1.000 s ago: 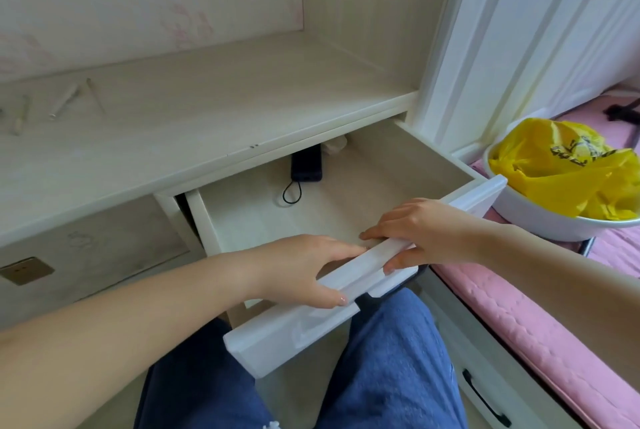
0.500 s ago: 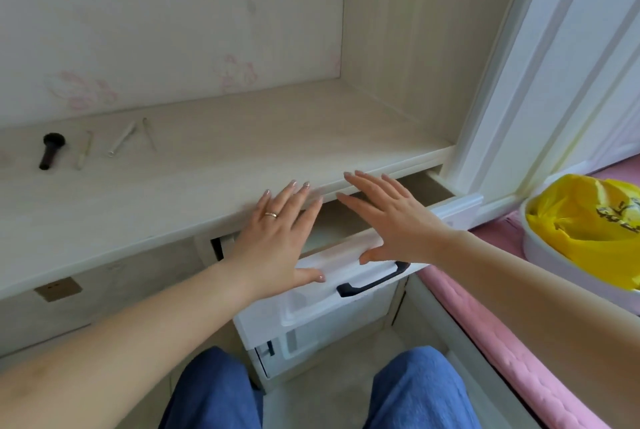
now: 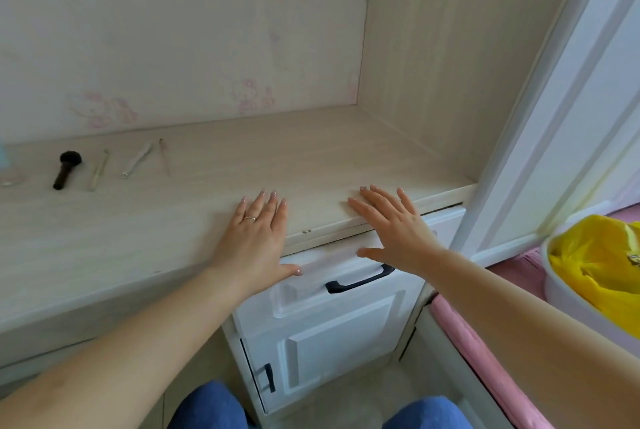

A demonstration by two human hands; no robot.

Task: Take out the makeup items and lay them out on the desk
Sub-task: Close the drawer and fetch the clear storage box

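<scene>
Pale, washed wood grain across the bench (image 3: 194,207) and the side panel. Faint pink cartoon prints on the cream back wall (image 3: 180,47). Black bristles and dark handle on the makeup brush (image 3: 65,169); pale, nearly bench-coloured slim tools (image 3: 136,160) beside it. Glossy white drawer front (image 3: 332,293) with a black handle (image 3: 360,281). White cabinet door (image 3: 332,352) below, also black-handled. Bright yellow bag (image 3: 599,269) in a white bowl (image 3: 561,293). Pink bedding (image 3: 481,359). Blue denim on the knees (image 3: 207,408).

The drawer (image 3: 346,276) has gone from wide open to apparently fully shut; both flat hands followed it in.
</scene>
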